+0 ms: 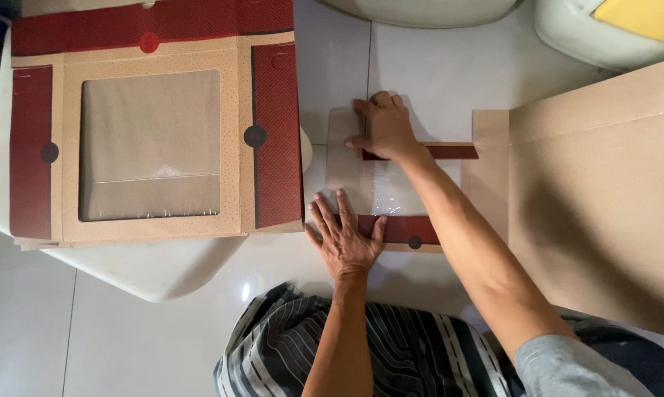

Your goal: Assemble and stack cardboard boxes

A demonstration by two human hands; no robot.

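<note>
Striped cloth (361, 353) drapes my lap. Left hand (344, 237), fingers spread flat, and right hand (385, 126), fingers together, press an unfolded kraft box blank (343, 158) with maroon strips and a glossy film window onto the white tiled floor (126, 345).

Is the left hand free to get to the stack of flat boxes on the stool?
Probably yes. The left hand lies flat on the box blank on the floor, holding nothing, and the stack sits just beside it with nothing between.
</note>
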